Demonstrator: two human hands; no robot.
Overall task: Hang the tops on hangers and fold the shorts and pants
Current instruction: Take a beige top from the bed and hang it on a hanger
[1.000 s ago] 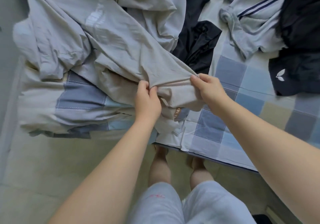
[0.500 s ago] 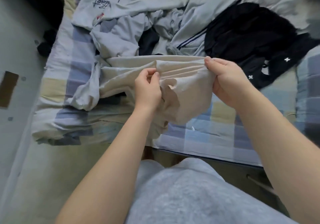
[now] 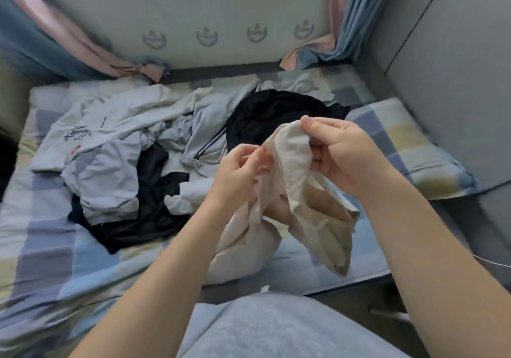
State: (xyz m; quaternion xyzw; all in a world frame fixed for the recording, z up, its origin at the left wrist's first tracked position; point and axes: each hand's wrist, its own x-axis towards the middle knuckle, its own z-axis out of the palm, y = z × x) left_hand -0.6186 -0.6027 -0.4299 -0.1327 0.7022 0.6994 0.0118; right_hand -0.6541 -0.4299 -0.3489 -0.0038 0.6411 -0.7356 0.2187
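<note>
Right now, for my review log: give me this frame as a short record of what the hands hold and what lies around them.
Held item: beige garment, raised, bunched, hanging down
Left hand: pinches its edge
Right hand: grips its upper fold
Lying loose: grey printed top, black garment, other crumpled clothes
Surface: checked bedsheet
Folded so far: nothing in view

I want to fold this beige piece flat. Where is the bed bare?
The near left of the sheet is bare, between the bed's front edge and the dark garment. A narrow strip shows beside the beige piece. The middle and back are crowded with pale tops and black clothes; a pillow fills the right.
</note>
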